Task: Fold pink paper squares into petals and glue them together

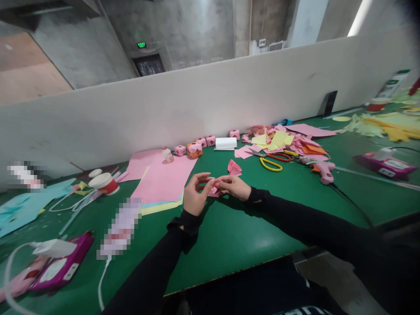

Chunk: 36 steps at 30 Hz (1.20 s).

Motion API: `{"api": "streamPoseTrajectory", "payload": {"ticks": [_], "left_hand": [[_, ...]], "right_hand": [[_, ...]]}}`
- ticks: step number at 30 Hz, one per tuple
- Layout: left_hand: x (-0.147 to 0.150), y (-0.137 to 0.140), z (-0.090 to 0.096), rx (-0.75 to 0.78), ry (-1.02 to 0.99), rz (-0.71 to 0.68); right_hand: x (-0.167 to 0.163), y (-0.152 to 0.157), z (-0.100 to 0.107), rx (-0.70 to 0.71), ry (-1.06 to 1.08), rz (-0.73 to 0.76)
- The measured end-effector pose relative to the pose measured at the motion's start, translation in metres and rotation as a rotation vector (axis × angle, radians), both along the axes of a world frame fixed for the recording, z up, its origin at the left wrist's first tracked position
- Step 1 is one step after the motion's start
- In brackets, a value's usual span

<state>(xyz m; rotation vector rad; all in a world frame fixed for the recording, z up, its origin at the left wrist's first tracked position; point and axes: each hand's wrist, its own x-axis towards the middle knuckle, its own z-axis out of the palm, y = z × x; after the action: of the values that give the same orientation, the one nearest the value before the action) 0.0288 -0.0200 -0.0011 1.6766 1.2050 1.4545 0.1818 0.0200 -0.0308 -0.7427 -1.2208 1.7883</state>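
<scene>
L hand [196, 195]: fingers curved, loosely bent, thumb & fingertips closed on the near-L side of a small pink piece [215, 189]. R hand [236, 187]: palm down, fingers bent, fingertips pinched on the same piece from the R. Piece sits btwn the two hands, just over the table [226, 236], mostly covered by fingers; its folds are hard to make out, & can't tell if its lower edge touches the tabletop. R thumb largely hidden.

Just beyond the hands, a folded pink scrap [234, 167] stands on the green. Behind it, a white pad [225, 143], w/ small pink boxes [180, 150] to its L; some overlap, so exact no. unclear. Pink sheets [162, 179] lie L of the hands, on yellow & blue ones that show only as edges.

To the R: scissors w/ red handles & a yellow-handled pair, blades partly lost in the paper pile [285, 136]. Pink glue gun [325, 169] beside it, nozzle end blurry, cord running out under the R sleeve.

Far L: cup [108, 184] tipped toward the R, pixelated item nearby, can't ID. Purple power strip [77, 258] lower L, partly covered by a white plug. Both sleeves cut off by the frame.
</scene>
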Motion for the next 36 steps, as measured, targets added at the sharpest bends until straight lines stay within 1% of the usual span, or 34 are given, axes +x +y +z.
{"api": "streamPoseTrajectory", "payload": {"ticks": [4,7,10,12,15,18,24,31,36], "left_hand": [[0.0,0.0,0.001,-0.014,-0.037,-0.056],[-0.002,0.002,-0.001,-0.03,-0.031,-0.139],[-0.004,0.004,-0.002,-0.062,-0.037,-0.229],[-0.005,0.005,-0.002,-0.084,-0.066,-0.253],[-0.005,0.005,-0.002,-0.1,-0.077,-0.246],[-0.006,0.006,-0.005,-0.097,-0.032,-0.237],[-0.007,0.008,-0.009,-0.112,0.034,-0.207],[-0.009,0.01,-0.011,-0.156,0.015,-0.152],[-0.011,0.011,-0.013,-0.193,0.017,-0.136]], "right_hand": [[-0.001,0.0,0.001,-0.05,-0.026,-0.074],[-0.002,0.001,0.002,-0.073,-0.035,-0.096],[-0.002,0.001,0.002,-0.07,-0.038,-0.111],[-0.002,0.001,0.001,-0.061,-0.047,-0.108],[-0.002,0.001,0.0,-0.045,-0.067,-0.09],[-0.003,0.001,-0.002,-0.024,-0.061,-0.081],[-0.003,-0.001,-0.005,0.117,-0.1,-0.003],[-0.004,-0.004,-0.004,0.265,-0.208,-0.019],[-0.005,-0.007,-0.003,0.311,-0.24,-0.023]]}}
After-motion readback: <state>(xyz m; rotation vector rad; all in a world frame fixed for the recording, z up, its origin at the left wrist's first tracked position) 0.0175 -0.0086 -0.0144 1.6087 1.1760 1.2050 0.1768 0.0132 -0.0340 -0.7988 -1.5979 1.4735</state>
